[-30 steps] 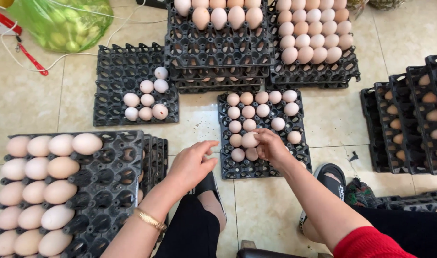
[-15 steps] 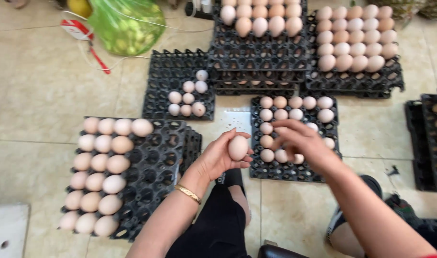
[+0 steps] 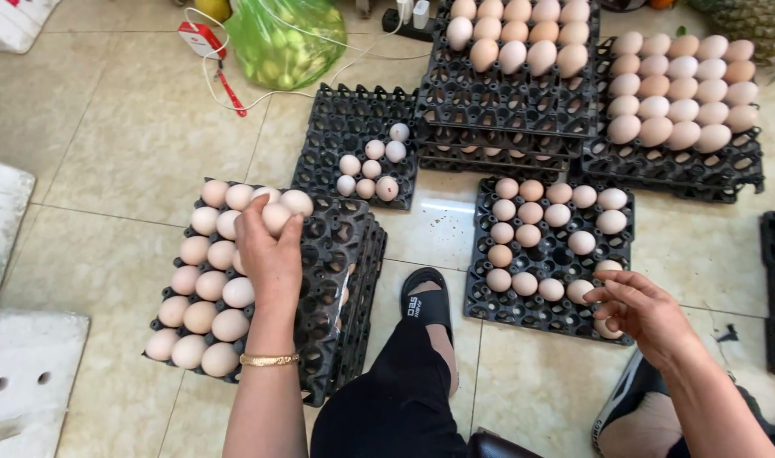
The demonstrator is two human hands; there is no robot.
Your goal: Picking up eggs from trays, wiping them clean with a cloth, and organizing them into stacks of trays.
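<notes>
Left hand (image 3: 271,254) grip closed around a pale egg (image 3: 276,217) over the near-left black tray (image 3: 341,280), eggs just left of the grip; right hand (image 3: 642,309) grip loosely curled on an egg (image 3: 606,326) at the middle tray (image 3: 536,309) corner.

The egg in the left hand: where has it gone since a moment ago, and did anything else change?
The left hand carried its egg from the middle across to the left tray and is lowering it there, still gripped. The right hand drew back to the middle tray's near right corner. Trays and stacks stayed put.
</notes>
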